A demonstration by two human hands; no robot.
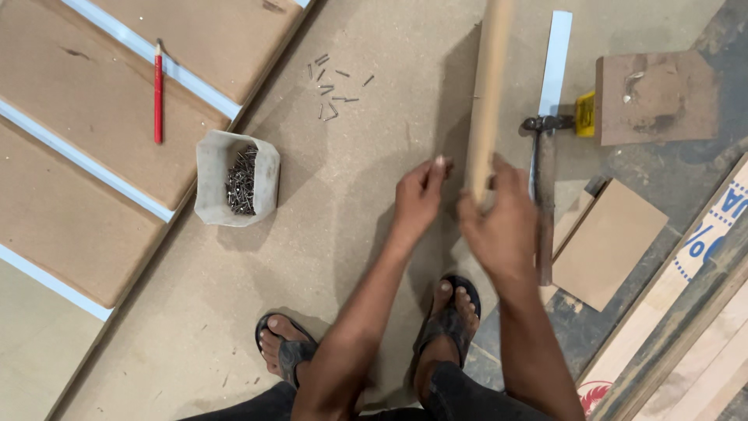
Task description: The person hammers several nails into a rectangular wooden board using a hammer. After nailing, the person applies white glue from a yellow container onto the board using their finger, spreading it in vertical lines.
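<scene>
My right hand (pixel 502 226) grips the near end of a long pale wooden strip (pixel 488 86) that runs up out of the frame; both are blurred. My left hand (pixel 418 196) is just left of the strip, fingers half curled, pinching something very small that I cannot make out. Right of the strip a hammer (pixel 543 179) lies on the board, its head on a pale blue strip (pixel 556 62). My feet in dark sandals (pixel 448 320) are below my hands.
A white tub of nails (pixel 238 178) sits to the left, loose nails (pixel 331 90) beyond it. A red pencil (pixel 158 93) lies on brown panels (pixel 86 117) with blue edging. Small board offcuts (pixel 612 242) and a block (pixel 658 97) lie at right.
</scene>
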